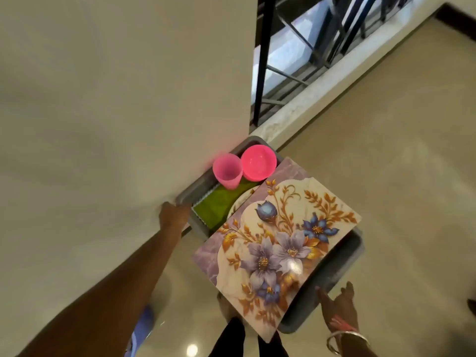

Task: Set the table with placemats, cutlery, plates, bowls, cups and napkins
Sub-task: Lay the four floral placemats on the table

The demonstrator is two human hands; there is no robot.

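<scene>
A grey tray [342, 261] hangs above the floor next to a wall. On it lie a floral placemat [278, 243], a pink cup [227, 173], a pink bowl [258, 162] and a green napkin [216, 204]. The rim of a pale plate [240, 200] peeks out from under the placemat. My left hand [173, 215] grips the tray's left rim, its fingers partly hidden. My right hand [337, 304] is at the tray's near right edge with fingers spread, the thumb touching the rim.
A cream wall [116, 112] stands close on the left, touching the tray's far side. A barred window [309, 47] with a stone sill lies ahead. Glossy beige floor [399, 150] stretches to the right. My legs show below the tray.
</scene>
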